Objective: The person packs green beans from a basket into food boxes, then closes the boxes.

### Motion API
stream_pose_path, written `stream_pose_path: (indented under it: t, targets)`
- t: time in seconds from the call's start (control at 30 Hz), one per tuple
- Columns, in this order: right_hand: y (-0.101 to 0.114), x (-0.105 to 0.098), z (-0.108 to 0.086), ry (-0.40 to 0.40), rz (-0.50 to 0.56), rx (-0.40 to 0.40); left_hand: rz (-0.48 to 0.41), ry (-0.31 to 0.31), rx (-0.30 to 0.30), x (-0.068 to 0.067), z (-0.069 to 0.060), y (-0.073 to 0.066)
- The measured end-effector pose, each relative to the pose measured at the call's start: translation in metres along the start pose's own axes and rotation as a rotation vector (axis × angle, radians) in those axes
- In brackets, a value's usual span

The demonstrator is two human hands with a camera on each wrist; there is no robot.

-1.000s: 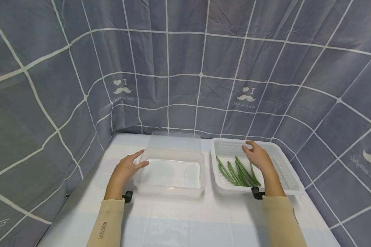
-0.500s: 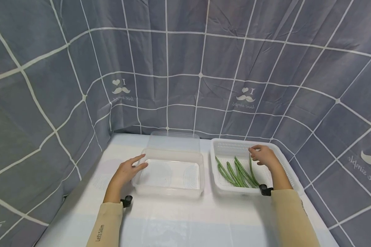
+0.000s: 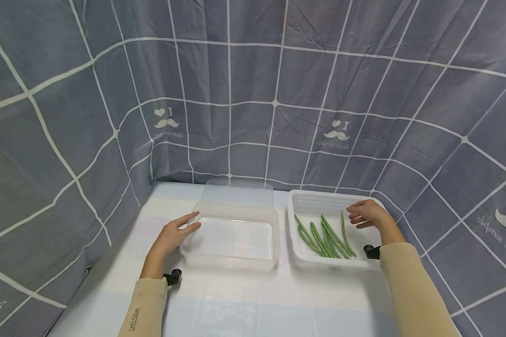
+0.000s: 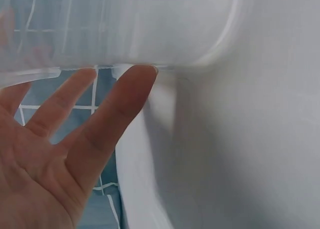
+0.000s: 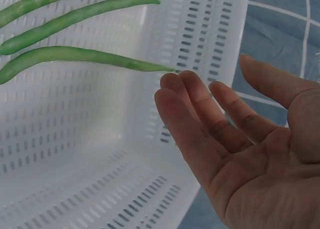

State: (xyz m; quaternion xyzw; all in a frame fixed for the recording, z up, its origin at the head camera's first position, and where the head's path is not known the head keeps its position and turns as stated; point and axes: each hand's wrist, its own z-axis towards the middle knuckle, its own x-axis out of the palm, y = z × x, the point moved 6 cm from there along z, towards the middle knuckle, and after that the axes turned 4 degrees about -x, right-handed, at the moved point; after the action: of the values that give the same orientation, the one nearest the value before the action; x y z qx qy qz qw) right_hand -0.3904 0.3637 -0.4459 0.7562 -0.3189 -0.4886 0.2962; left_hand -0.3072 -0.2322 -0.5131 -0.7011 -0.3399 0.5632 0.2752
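Note:
Several green beans (image 3: 326, 238) lie in the white perforated basket (image 3: 303, 257) on the right. Above the basket's right part is my right hand (image 3: 368, 214), its fingers relaxed and holding nothing. In the right wrist view, a single green bean (image 5: 90, 56) ends close by the fingertips (image 5: 172, 84); whether they touch cannot be told. My left hand (image 3: 173, 236) is at the left side of a clear plastic container (image 3: 229, 262). Seen from the left wrist, the thumb and fingers (image 4: 115, 114) are extended against the container's edge.
A clear flat lid (image 3: 238, 192) lies behind the container. The table (image 3: 236, 309) has a pale striped cover. A grey curtain (image 3: 253, 75) with white grid lines surrounds the table at the back and sides.
My right hand has moved right and a little nearer over the basket, revealing more of the rightmost green bean. The left hand stays by the container.

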Motion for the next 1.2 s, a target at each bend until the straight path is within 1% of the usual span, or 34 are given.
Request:
stream_pose_path:
  t: [0.1, 0.33, 0.6, 0.7, 0.87, 1.0, 1.1, 1.2]
  targets:
    - [-0.010, 0.000, 0.006, 0.026, 0.050, 0.028, -0.011, -0.001, -0.002, 0.001, 0.000, 0.001]
    - [-0.034, 0.002, 0.015, 0.025, 0.101, 0.126, -0.039, 0.004, -0.006, 0.004, 0.001, 0.003]
    - [-0.050, 0.011, 0.022, 0.022, 0.155, 0.192, -0.083, 0.008, -0.018, 0.003, 0.004, 0.003]
    - [-0.054, 0.013, 0.026, 0.021, 0.167, 0.210, -0.084, 0.007, -0.014, 0.003, 0.006, 0.003]
    - [-0.061, 0.018, 0.031, 0.024, 0.193, 0.223, -0.086, 0.006, -0.021, 0.003, 0.004, 0.002]
    - [-0.062, 0.022, 0.035, 0.013, 0.210, 0.214, -0.110, 0.001, -0.045, 0.003, 0.003, 0.004]
    - [-0.060, 0.027, 0.037, 0.009, 0.203, 0.194, -0.138, 0.000, -0.061, 0.003, 0.002, 0.005]
    - [-0.056, 0.031, 0.039, -0.004, 0.180, 0.185, -0.147, -0.001, -0.066, 0.002, 0.001, 0.005]
